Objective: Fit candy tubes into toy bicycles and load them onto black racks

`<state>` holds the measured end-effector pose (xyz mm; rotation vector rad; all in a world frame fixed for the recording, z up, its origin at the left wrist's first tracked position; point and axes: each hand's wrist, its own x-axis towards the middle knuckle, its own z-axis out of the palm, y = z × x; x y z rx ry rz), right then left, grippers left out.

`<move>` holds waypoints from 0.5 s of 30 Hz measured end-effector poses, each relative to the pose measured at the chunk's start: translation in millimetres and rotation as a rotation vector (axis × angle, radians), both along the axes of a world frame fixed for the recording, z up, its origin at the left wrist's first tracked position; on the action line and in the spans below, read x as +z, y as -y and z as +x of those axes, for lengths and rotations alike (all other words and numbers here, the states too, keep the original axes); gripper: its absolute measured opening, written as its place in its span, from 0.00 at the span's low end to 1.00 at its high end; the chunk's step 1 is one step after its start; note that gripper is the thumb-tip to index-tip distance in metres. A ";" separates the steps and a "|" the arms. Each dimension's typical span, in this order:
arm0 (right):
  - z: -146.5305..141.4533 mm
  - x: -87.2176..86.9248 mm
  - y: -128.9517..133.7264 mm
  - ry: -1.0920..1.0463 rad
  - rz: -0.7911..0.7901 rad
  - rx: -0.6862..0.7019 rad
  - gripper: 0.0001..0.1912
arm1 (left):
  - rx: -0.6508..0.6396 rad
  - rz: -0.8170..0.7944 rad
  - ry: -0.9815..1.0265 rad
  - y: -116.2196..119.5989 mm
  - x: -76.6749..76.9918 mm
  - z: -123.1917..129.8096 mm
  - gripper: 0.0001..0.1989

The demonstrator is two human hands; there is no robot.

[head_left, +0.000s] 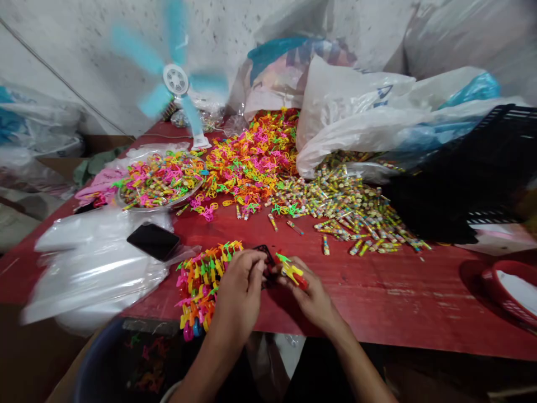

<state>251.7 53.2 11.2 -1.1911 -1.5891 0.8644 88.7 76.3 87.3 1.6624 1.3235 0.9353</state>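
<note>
Red table point(377, 291) fills the scene, white bags point(356, 112) far right, a bright toy heap point(251, 157) mid-far, a phone point(153, 241) left. Near edge — left hand point(239, 291) pinches a black piece point(264, 254); right hand point(308, 294) grips a yellow toy point(291, 271) — both touching, centre.

Fan point(176, 78) blades blurred; red bowl point(509, 291) cut off.
</note>
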 end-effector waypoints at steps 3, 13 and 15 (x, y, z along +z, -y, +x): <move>-1.3 8.5 1.3 -0.132 -0.189 0.113 0.11 | -0.190 0.021 -0.017 -20.9 10.8 -9.9 0.11; -33.0 -20.0 -7.8 -0.253 -0.205 -0.007 0.12 | -0.380 0.160 -0.333 -40.8 -8.7 -25.9 0.11; -45.5 -31.9 -6.6 -0.297 -0.219 -0.041 0.14 | -0.466 0.236 -0.466 -40.7 -8.3 -30.1 0.12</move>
